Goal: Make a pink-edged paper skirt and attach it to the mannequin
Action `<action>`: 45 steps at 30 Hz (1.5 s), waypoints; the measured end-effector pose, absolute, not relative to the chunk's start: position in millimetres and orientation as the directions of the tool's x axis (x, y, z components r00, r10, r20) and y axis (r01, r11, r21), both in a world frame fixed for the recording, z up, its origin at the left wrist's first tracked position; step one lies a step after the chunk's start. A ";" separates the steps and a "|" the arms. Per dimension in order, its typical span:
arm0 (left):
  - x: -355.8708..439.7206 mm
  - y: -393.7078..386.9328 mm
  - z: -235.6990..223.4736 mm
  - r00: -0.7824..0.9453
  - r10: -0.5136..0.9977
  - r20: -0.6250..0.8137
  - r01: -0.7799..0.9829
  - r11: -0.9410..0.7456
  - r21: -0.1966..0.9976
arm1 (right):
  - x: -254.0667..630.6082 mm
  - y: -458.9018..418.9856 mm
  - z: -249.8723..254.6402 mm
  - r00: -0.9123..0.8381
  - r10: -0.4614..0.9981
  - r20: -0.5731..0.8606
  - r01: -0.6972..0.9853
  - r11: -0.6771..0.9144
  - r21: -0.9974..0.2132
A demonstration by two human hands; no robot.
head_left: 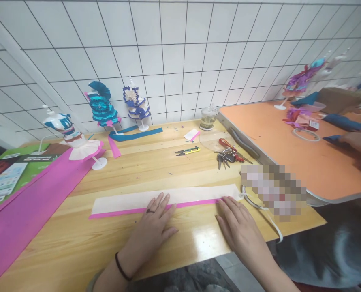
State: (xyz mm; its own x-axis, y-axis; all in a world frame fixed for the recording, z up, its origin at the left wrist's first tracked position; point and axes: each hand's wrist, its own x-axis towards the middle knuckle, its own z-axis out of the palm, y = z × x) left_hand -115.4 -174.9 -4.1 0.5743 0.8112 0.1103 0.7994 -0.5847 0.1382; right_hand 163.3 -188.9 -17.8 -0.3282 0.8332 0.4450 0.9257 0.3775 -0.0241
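Observation:
A long white paper strip (174, 197) with a pink edge (122, 212) along its near side lies flat on the wooden table. My left hand (157, 219) rests on the strip's middle, fingers stretched out over the pink edge. Toward the right end, my right hand (236, 219) lies with its fingertips on the same edge, fingers extended. Neither hand grips anything. Beyond the strip are yellow-handled thread snips (189, 151) and a small white and pink paper scrap (192, 134).
Three small dress-form stands carry paper dresses: white-pink (84, 149), teal (103, 107) and blue-white (137, 103). Pink paper (43, 194) covers the left side. Keys (227, 157), a lidded cup (208, 118) and a blurred-out item (274, 192) sit right. A co-worker's hand (358, 142) is over the orange table (259, 134).

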 end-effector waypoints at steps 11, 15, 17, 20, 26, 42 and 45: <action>-115.4 -174.5 -5.0 0.587 0.799 0.129 0.789 -0.600 0.132 | 162.7 -190.5 -18.5 -0.284 0.850 0.444 0.948 0.318 -0.002; -119.0 -175.3 -3.0 0.588 0.798 0.134 0.782 -0.603 0.157 | 164.6 -190.4 -19.4 -0.283 0.851 0.442 0.950 0.311 0.009; -124.7 -176.8 -1.1 0.589 0.799 0.125 0.782 -0.602 0.162 | 165.4 -189.7 -19.5 -0.285 0.852 0.439 0.951 0.309 0.017; -139.8 -181.3 0.5 0.563 0.818 0.116 0.804 -0.575 0.151 | 166.5 -188.9 -19.3 -0.287 0.849 0.444 0.950 0.312 0.017; -188.9 -196.6 -6.1 0.463 0.880 0.103 0.880 -0.471 0.064 | 167.9 -188.6 -19.2 -0.294 0.843 0.451 0.944 0.329 0.002; -304.5 -224.6 -4.6 -0.227 0.959 0.172 0.962 0.193 0.194 | 182.3 -185.3 -35.7 -0.346 0.825 0.447 0.922 0.388 -0.003; -291.8 -211.9 6.5 -0.318 0.937 0.145 0.907 0.257 0.333 | 185.1 -184.6 -38.3 -0.348 0.832 0.433 0.920 0.392 -0.014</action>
State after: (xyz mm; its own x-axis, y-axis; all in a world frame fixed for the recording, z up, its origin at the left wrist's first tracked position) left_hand -291.8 -211.9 6.5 -0.3182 0.9368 0.1453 0.9074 0.2565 0.3329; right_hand 185.1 -184.6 -38.3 -0.3480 0.8315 0.4330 0.9199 0.3920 -0.0135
